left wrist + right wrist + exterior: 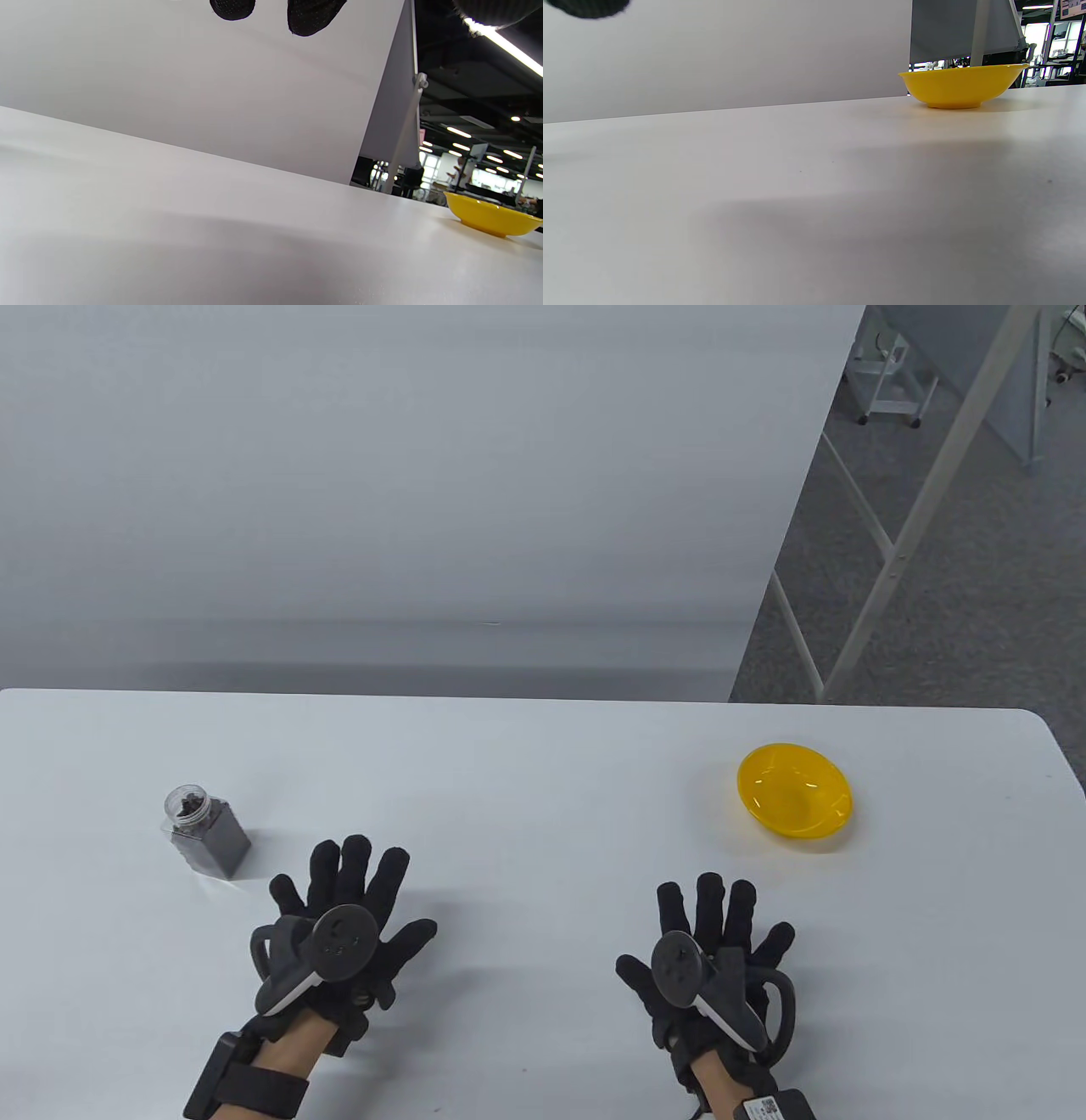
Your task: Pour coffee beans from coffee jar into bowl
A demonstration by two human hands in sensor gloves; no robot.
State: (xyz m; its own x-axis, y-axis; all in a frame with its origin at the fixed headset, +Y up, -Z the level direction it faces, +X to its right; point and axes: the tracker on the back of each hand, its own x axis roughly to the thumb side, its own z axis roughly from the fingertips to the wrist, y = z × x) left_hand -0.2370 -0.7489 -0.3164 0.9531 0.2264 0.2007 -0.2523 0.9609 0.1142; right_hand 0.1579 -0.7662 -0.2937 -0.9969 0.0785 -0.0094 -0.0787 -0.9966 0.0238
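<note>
A small clear jar full of dark coffee beans stands upright with no lid at the table's left. A yellow bowl sits empty at the right; it also shows in the left wrist view and the right wrist view. My left hand lies flat on the table with fingers spread, just right of and nearer than the jar, holding nothing. My right hand lies flat with fingers spread, nearer than the bowl and a little left of it, holding nothing. Fingertips of the left hand hang in at the top of the left wrist view.
The white table has its far edge against a grey backdrop panel. The table's right edge is close beyond the bowl. A white metal frame stands on the carpet at the back right.
</note>
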